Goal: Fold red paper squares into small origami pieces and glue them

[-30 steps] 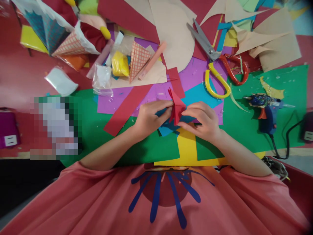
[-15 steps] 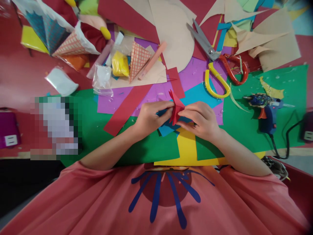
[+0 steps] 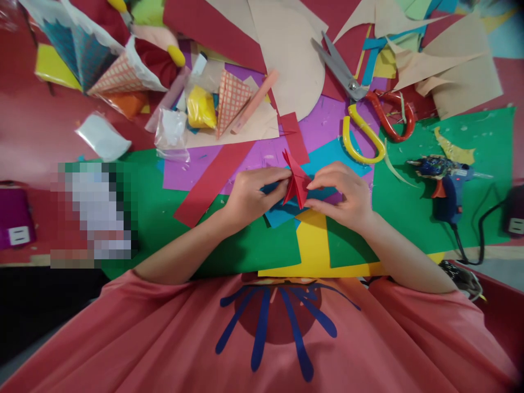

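A small piece of red folded paper (image 3: 298, 183), with several pleats fanned apart, is held up over the blue paper scraps (image 3: 282, 214). My left hand (image 3: 254, 192) pinches its left side between thumb and fingers. At its right edge is my right hand (image 3: 341, 196), thumb and forefinger parted with a gap between them. Those fingertips are right by the pleats; whether they touch is hard to tell. A red paper strip (image 3: 215, 183) lies left of the pleats, and a shorter red strip (image 3: 298, 139) lies just beyond them.
Scissors (image 3: 358, 93) with red and yellow handles lie beyond my right hand. A blue glue gun (image 3: 450, 191) with a cord rests on green sheet (image 3: 409, 229) at right. Paper cones (image 3: 118, 68), small bags (image 3: 172, 128) and beige paper (image 3: 292, 54) cover the far side.
My right hand has drawn slightly right, its thumb and finger parting. The red paper's right pleats have spread wider, while my left hand keeps its place.
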{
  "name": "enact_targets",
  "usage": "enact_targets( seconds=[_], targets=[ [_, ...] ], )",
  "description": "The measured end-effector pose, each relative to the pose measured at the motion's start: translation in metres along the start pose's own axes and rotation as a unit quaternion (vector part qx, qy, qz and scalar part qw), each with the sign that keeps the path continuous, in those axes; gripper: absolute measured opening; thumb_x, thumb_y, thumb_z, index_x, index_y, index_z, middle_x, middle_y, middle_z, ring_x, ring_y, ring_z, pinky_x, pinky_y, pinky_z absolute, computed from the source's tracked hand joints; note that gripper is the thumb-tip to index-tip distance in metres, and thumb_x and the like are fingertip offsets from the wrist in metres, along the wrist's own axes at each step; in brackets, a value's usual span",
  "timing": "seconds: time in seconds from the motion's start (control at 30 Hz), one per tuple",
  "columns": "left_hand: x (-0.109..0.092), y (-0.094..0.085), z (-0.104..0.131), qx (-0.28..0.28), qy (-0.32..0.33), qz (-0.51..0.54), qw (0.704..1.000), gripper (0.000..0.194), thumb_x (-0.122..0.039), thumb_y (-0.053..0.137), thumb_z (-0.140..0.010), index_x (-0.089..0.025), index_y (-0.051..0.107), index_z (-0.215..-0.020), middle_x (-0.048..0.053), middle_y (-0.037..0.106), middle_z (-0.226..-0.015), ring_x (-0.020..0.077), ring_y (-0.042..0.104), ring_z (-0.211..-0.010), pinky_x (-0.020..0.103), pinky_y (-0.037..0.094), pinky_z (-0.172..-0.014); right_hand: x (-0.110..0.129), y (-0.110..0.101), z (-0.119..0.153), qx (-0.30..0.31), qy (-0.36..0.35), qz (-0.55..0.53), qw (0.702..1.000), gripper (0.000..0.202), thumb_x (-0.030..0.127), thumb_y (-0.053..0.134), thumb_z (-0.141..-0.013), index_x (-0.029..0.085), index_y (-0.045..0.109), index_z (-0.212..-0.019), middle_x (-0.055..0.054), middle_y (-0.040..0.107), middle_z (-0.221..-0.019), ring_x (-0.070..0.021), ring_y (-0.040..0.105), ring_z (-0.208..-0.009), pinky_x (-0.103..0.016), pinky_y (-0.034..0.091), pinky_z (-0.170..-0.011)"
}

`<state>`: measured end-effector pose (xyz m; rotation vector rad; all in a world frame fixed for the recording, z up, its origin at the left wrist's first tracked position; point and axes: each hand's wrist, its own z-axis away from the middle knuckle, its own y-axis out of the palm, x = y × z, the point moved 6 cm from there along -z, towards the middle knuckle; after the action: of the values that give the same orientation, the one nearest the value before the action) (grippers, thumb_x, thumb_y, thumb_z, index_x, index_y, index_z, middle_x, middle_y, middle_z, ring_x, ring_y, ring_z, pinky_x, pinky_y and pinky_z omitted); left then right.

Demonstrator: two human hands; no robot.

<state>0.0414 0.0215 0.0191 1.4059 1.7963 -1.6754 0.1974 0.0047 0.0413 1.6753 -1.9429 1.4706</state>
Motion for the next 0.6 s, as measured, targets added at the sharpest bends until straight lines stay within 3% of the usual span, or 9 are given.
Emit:
enact_targets(
  seconds=[0.17, 0.3, 0.47, 0.6],
  targets=[
    [-0.001, 0.001, -0.001, 0.014, 0.017, -0.001, 1.000, 0.022, -0.021, 0.050, -0.086, -0.018, 0.071, -0.082, 0.003, 0.075, -0.080, 0.0118, 0.070, -0.073, 0.019, 0.054, -0.068, -0.011, 0.001, -0.004, 0.031, 0.059, -0.048, 0.997, 0.021, 0.041, 0.070, -0.081, 0.022, 0.063, -0.086, 0.000, 0.066, -0.078, -0.0131, 0.060, -0.071, -0.028, 0.050, -0.061],
    [-0.002, 0.000, -0.002, 0.013, 0.042, -0.005, 0.999, 0.022, -0.019, 0.049, -0.087, -0.017, 0.071, -0.083, 0.003, 0.075, -0.082, 0.0117, 0.071, -0.074, 0.019, 0.054, -0.069, -0.011, -0.004, -0.005, 0.010, 0.043, -0.078, 0.996, 0.016, 0.034, 0.071, -0.081, 0.021, 0.063, -0.087, 0.000, 0.067, -0.079, -0.0124, 0.060, -0.070, -0.027, 0.050, -0.060],
    [-0.004, 0.000, 0.000, 0.012, 0.068, -0.025, 0.997, 0.022, -0.019, 0.049, -0.088, -0.017, 0.071, -0.086, 0.004, 0.077, -0.086, 0.0117, 0.072, -0.077, 0.019, 0.055, -0.071, -0.005, -0.008, -0.002, -0.031, -0.011, -0.012, 0.999, 0.015, 0.015, 0.066, -0.081, 0.022, 0.062, -0.093, -0.001, 0.068, -0.080, -0.0144, 0.063, -0.075, -0.030, 0.053, -0.066],
    [-0.011, 0.000, 0.001, 0.003, 0.127, -0.047, 0.991, 0.020, -0.017, 0.051, -0.089, -0.016, 0.070, -0.089, 0.004, 0.077, -0.086, 0.0121, 0.073, -0.080, 0.019, 0.055, -0.074, -0.011, -0.004, 0.000, -0.023, 0.033, 0.031, 0.999, 0.012, 0.016, 0.062, -0.083, 0.022, 0.061, -0.093, -0.002, 0.067, -0.082, -0.0152, 0.064, -0.077, -0.031, 0.053, -0.067]
  ],
)
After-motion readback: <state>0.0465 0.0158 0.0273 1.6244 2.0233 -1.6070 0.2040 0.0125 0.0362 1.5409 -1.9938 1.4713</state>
